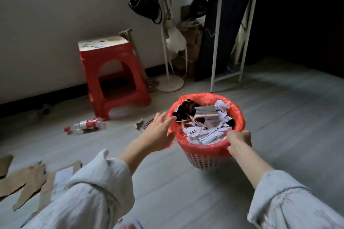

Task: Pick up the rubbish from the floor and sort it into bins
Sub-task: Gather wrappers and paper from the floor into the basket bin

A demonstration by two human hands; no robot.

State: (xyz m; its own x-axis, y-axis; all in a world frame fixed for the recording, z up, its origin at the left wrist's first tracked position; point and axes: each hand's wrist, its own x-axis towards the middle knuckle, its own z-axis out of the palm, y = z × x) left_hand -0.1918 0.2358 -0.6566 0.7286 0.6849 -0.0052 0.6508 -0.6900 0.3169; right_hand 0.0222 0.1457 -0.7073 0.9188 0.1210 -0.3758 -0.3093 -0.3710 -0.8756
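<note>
The right hand [239,140] pinches the near rim of the bin [204,156], on its red bag. The left hand [159,132] is spread flat, fingers straight, at the bin's left edge, holding nothing. The bin is nearly full of paper and wrappers, so much looks done. Left on the floor: a bottle [85,125] far left, a small scrap [143,124] beside the left hand, and cardboard pieces [24,178] near left.
</note>
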